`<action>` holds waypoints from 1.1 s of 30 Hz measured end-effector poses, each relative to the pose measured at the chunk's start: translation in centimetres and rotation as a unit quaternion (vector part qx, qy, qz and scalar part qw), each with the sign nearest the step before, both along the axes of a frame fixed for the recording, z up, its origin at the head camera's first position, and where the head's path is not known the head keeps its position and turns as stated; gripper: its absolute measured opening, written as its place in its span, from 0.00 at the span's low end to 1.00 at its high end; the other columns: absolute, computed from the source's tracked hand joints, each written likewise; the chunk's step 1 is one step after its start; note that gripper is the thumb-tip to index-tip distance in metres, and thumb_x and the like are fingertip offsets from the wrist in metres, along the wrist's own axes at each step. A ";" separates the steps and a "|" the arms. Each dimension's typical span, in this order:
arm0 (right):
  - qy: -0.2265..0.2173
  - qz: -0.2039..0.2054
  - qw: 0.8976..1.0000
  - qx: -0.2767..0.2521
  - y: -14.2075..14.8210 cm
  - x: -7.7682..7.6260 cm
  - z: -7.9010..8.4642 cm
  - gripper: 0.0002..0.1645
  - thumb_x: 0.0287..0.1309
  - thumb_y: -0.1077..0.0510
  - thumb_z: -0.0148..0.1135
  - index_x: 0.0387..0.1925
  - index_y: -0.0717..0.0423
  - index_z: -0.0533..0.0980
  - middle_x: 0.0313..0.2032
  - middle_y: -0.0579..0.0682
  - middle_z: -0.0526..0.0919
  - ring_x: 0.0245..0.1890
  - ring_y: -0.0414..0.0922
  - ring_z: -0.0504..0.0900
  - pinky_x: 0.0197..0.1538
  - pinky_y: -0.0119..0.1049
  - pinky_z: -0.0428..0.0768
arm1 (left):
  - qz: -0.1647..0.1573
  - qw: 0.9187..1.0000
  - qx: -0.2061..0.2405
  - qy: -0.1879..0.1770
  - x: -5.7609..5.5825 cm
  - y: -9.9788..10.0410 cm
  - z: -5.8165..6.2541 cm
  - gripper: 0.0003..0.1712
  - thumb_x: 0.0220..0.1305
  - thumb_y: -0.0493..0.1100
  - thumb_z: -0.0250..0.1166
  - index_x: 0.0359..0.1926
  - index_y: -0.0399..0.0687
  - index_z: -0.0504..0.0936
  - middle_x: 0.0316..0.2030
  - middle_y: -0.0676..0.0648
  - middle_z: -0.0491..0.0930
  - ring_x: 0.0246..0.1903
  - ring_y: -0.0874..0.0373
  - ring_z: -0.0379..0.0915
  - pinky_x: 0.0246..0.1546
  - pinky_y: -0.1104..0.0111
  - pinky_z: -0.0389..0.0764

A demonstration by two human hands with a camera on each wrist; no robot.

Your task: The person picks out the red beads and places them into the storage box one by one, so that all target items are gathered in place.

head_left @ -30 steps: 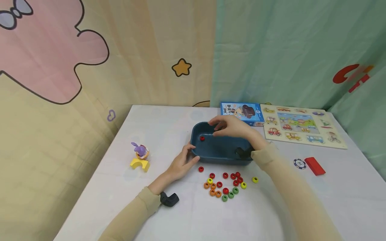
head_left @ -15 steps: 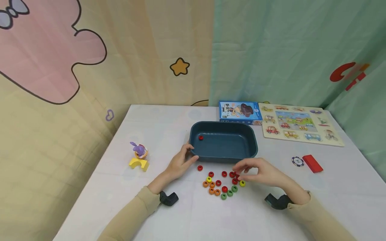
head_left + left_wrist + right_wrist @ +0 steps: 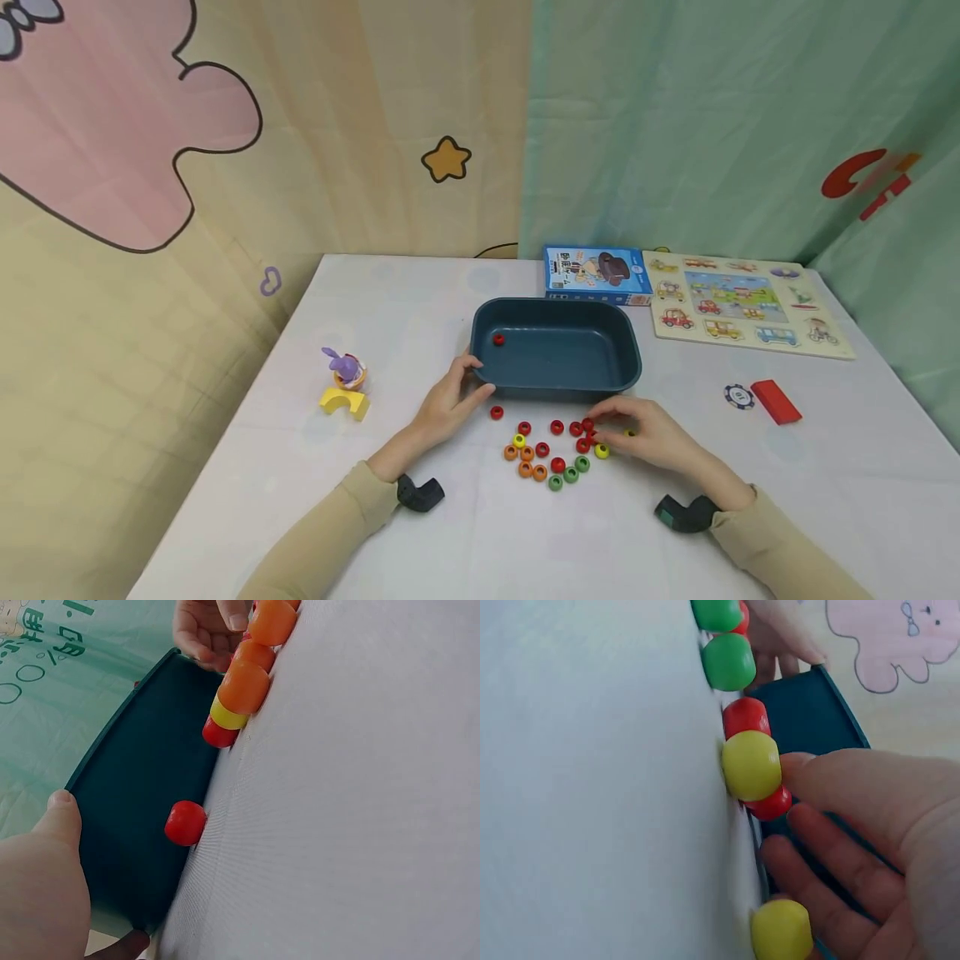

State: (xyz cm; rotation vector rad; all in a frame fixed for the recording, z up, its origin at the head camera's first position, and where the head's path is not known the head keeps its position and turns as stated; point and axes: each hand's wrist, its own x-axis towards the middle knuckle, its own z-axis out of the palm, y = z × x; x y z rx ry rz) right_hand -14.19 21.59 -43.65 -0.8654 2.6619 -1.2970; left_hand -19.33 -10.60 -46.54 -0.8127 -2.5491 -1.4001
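My left hand [image 3: 444, 402] grips the near left corner of a dark blue plastic bin [image 3: 557, 388], its thumb on the front rim and fingers round the left side. One red bead [image 3: 498, 339] lies inside the bin. In front of it, red, yellow, orange and green beads are scattered on the white table. My right hand [image 3: 651, 432] is low at the right end of this group, thumb and forefinger pinching a red bead [image 3: 772, 802]. A yellow bead [image 3: 751, 766] partly covers that spot in the right wrist view. Another yellow bead [image 3: 781, 931] lies beneath the right hand's other fingers.
Behind the bin is a blue game box [image 3: 597, 272], beside a wooden vehicle puzzle board [image 3: 750, 335]. To the right lie a poker chip [image 3: 739, 397] and a red block [image 3: 777, 402]. A purple toy figure [image 3: 346, 367] and a yellow arch block [image 3: 345, 402] stand at the left.
My right hand has come back from over the bin to the beads in front, and its fingertips have closed in on the red ones. The left hand has stayed on the bin's corner.
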 end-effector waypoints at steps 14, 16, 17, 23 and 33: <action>-0.011 -0.037 0.999 0.009 -0.3 -0.5 -1.7 0.11 0.54 0.58 0.61 0.42 0.50 0.77 0.39 0.41 0.80 0.39 0.39 0.75 0.41 0.32 0.76 | -0.003 1.000 0.009 0.004 0.0 0.0 0.1 0.23 0.60 0.50 0.58 0.52 0.53 0.59 0.66 0.44 0.48 0.59 0.56 0.58 0.56 0.62 0.63; -0.021 -0.041 0.999 0.000 -0.7 -0.2 -1.0 0.11 0.53 0.61 0.61 0.41 0.54 0.77 0.39 0.45 0.80 0.38 0.41 0.76 0.41 0.33 0.76 | -0.004 1.000 0.009 0.003 0.0 0.0 0.0 0.23 0.60 0.50 0.58 0.52 0.53 0.59 0.66 0.44 0.48 0.59 0.56 0.57 0.56 0.62 0.62; -0.025 -0.043 0.999 -0.008 -0.8 0.0 -0.6 0.11 0.52 0.63 0.61 0.41 0.56 0.77 0.38 0.46 0.80 0.38 0.42 0.76 0.40 0.33 0.76 | -0.005 1.000 0.009 0.002 0.0 0.0 0.0 0.23 0.60 0.50 0.58 0.52 0.53 0.59 0.66 0.44 0.48 0.60 0.56 0.57 0.56 0.62 0.62; -0.020 -0.052 0.998 -0.020 -1.2 0.4 0.4 0.12 0.50 0.65 0.63 0.39 0.59 0.77 0.36 0.48 0.80 0.35 0.42 0.77 0.38 0.33 0.77 | -0.005 1.000 0.010 0.001 -0.1 0.0 -0.1 0.23 0.61 0.48 0.58 0.52 0.53 0.59 0.66 0.44 0.47 0.60 0.57 0.56 0.56 0.62 0.62; 0.022 0.006 0.999 -0.044 -1.1 0.3 1.9 0.12 0.47 0.60 0.66 0.37 0.53 0.78 0.36 0.43 0.79 0.30 0.37 0.77 0.33 0.32 0.78 | -0.007 0.999 0.030 -0.006 1.0 0.4 1.7 0.23 0.59 0.41 0.60 0.52 0.41 0.61 0.64 0.34 0.50 0.59 0.47 0.58 0.55 0.56 0.62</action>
